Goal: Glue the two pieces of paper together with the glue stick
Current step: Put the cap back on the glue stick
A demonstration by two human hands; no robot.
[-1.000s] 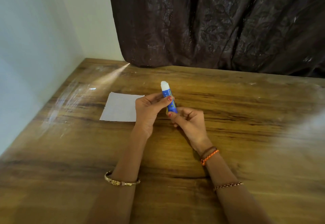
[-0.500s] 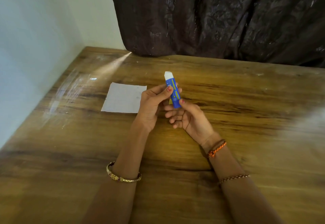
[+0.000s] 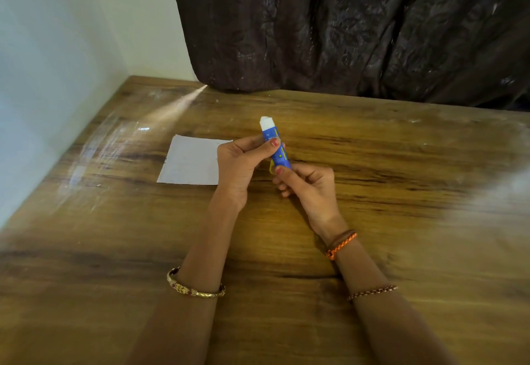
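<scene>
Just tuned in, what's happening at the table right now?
A person holds a glue stick in both hands above a wooden table. The left hand grips the blue barrel; the right hand pinches its yellow base. The cap is off and white glue shows at the top. One sheet of paper lies flat by the left hand; no glue touches it. A second sheet is not visible.

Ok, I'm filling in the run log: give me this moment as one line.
left hand: holds blue glue stick | right hand: grips its base | white glue tip: exposed | white paper sheet: flat on wooden table
</scene>
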